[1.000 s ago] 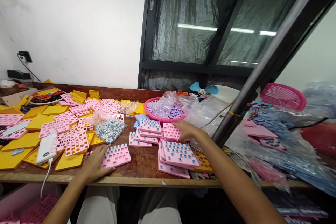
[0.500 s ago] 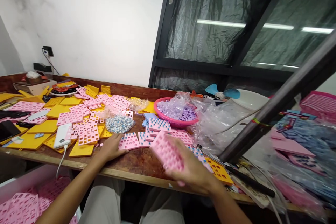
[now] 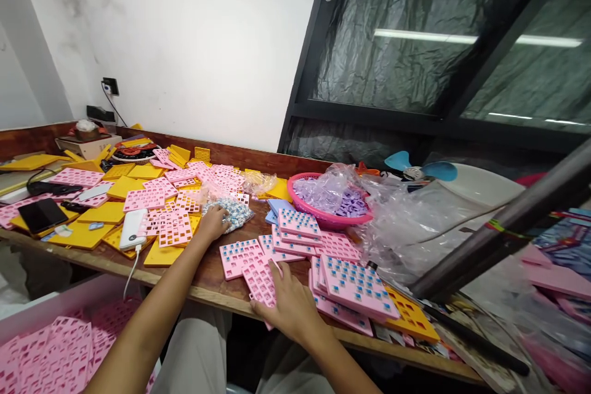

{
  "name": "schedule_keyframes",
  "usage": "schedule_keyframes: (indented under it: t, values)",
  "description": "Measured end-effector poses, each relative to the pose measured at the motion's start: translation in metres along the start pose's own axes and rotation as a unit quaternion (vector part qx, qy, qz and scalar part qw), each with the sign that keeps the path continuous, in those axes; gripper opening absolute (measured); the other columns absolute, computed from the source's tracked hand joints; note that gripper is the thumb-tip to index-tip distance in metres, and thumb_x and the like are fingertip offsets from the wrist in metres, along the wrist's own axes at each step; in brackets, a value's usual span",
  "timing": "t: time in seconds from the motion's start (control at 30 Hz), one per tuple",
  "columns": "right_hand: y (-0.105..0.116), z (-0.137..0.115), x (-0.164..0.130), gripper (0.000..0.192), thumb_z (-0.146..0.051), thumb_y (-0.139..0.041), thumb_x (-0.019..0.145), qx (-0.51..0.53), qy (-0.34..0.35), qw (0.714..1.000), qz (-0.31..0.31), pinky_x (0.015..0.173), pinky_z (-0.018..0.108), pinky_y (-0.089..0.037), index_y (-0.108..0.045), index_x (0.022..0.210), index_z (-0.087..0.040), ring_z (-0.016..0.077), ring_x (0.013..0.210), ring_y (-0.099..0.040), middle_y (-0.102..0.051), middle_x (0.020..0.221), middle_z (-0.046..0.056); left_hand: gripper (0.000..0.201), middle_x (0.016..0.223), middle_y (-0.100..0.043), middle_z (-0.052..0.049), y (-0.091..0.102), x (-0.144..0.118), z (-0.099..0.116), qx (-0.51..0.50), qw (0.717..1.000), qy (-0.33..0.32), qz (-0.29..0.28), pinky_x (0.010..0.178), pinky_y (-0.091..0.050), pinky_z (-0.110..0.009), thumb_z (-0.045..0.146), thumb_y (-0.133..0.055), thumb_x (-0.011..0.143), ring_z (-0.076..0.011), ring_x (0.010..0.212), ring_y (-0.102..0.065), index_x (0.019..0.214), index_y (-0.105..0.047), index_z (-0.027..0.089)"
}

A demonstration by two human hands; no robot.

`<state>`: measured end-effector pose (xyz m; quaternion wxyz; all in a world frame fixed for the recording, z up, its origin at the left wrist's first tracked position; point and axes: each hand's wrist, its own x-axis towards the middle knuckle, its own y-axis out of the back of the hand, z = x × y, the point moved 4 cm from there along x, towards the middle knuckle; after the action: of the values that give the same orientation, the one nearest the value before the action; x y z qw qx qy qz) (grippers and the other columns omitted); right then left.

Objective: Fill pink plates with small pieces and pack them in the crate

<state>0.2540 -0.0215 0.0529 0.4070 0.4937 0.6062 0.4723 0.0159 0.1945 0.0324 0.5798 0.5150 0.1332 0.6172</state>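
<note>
Two hands | right hand [image 3: 290, 308] flat on pink plate [image 3: 259, 280] | left hand [image 3: 213, 221] on bag [image 3: 231, 211]

Even, bright indoor light; ceiling tubes glare in the dark window [image 3: 443, 43]; wide-angle distortion bends the edges, and the right foreground blurs.

A small assembly workshop is indicated: a long wooden surface [image 3: 217, 280] is covered with perforated pink plastic plates [image 3: 178, 229] and flat yellow plastic plates [image 3: 108, 214], and a round pink plastic basket [image 3: 325, 217] of small purple parts is set toward its rear.
</note>
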Motion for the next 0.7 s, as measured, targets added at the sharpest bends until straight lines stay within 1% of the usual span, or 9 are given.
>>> schedule_keyframes:
  t: [0.07,0.13,0.17,0.3,0.4,0.47,0.57,0.63,0.7]
  values:
    - [0.001,0.002,-0.011,0.096,-0.072,-0.062,0.075,0.008,0.013,0.999,-0.030,0.092,0.045,-0.044,-0.034,0.154,-0.025,0.0392,0.118,-0.056,-0.041,0.148,0.019,0.011,0.105,-0.065,-0.010,-0.007,0.005,-0.006,-0.016,1.000,0.012,0.018,0.095,-0.045,-0.038,0.028,-0.068,0.083,-0.0264,0.106,-0.057,0.089,-0.070,0.019]
    - [-0.002,0.003,-0.017,0.094,-0.073,-0.063,0.074,0.017,0.021,0.998,-0.061,0.090,0.043,-0.044,-0.037,0.153,-0.029,0.0370,0.112,-0.060,-0.046,0.142,0.017,0.010,0.098,-0.066,-0.009,-0.011,0.009,-0.012,-0.036,0.998,0.027,0.039,0.094,-0.045,-0.037,0.028,-0.065,0.086,-0.0251,0.103,-0.058,0.084,-0.068,0.019]
    - [-0.004,0.002,-0.017,0.093,-0.073,-0.061,0.075,0.017,0.019,0.998,-0.065,0.090,0.043,-0.044,-0.037,0.152,-0.028,0.0364,0.111,-0.060,-0.047,0.142,0.016,0.011,0.096,-0.066,-0.008,-0.012,0.010,-0.016,-0.046,0.997,0.038,0.052,0.093,-0.045,-0.037,0.028,-0.062,0.088,-0.0242,0.100,-0.059,0.084,-0.067,0.019]
    - [-0.013,-0.007,0.004,0.086,-0.070,-0.055,0.082,-0.015,-0.002,1.000,-0.019,0.089,0.044,-0.044,-0.038,0.151,-0.022,0.0376,0.116,-0.057,-0.042,0.147,0.019,0.019,0.089,-0.067,-0.007,-0.008,0.009,-0.031,-0.069,0.987,0.096,0.108,0.081,-0.047,-0.034,0.031,-0.049,0.095,-0.0214,0.085,-0.061,0.093,-0.063,0.018]
    - [-0.014,-0.020,0.027,0.085,-0.070,-0.052,0.084,-0.050,-0.002,0.999,0.008,0.090,0.046,-0.044,-0.040,0.150,-0.017,0.0385,0.117,-0.056,-0.046,0.143,0.022,0.018,0.084,-0.067,-0.005,-0.004,0.007,-0.037,-0.072,0.981,0.124,0.129,0.076,-0.046,-0.032,0.033,-0.050,0.095,-0.0208,0.080,-0.062,0.091,-0.061,0.019]
    - [-0.011,-0.030,0.039,0.084,-0.071,-0.050,0.084,-0.075,0.003,0.997,0.015,0.092,0.047,-0.043,-0.046,0.145,-0.013,0.0399,0.117,-0.055,-0.053,0.134,0.023,0.016,0.082,-0.066,-0.004,-0.004,0.006,-0.037,-0.072,0.979,0.134,0.137,0.075,-0.046,-0.031,0.033,-0.052,0.094,-0.0206,0.080,-0.062,0.088,-0.059,0.020]
    - [-0.008,-0.042,0.049,0.085,-0.077,-0.046,0.083,-0.098,-0.007,0.995,-0.008,0.089,0.048,-0.044,-0.055,0.134,-0.010,0.0407,0.111,-0.058,-0.058,0.125,0.025,0.015,0.086,-0.066,-0.006,-0.004,0.007,-0.035,-0.064,0.973,0.159,0.155,0.077,-0.046,-0.033,0.033,-0.051,0.095,-0.0223,0.083,-0.062,0.088,-0.057,0.020]
    - [-0.007,-0.049,0.054,0.091,-0.083,-0.042,0.081,-0.099,-0.011,0.995,-0.029,0.087,0.047,-0.045,-0.054,0.134,-0.009,0.0388,0.104,-0.063,-0.057,0.126,0.026,0.014,0.093,-0.065,-0.009,-0.002,0.007,-0.033,-0.056,0.968,0.176,0.172,0.080,-0.046,-0.035,0.033,-0.052,0.094,-0.0245,0.091,-0.062,0.090,-0.057,0.020]
    - [-0.007,-0.056,0.058,0.098,-0.088,-0.038,0.079,-0.100,-0.003,0.994,-0.034,0.086,0.046,-0.045,-0.051,0.138,-0.009,0.0385,0.104,-0.064,-0.058,0.127,0.027,0.014,0.099,-0.065,-0.011,0.001,0.006,-0.029,-0.030,0.967,0.178,0.178,0.084,-0.045,-0.036,0.034,-0.055,0.093,-0.0265,0.099,-0.061,0.093,-0.057,0.020]
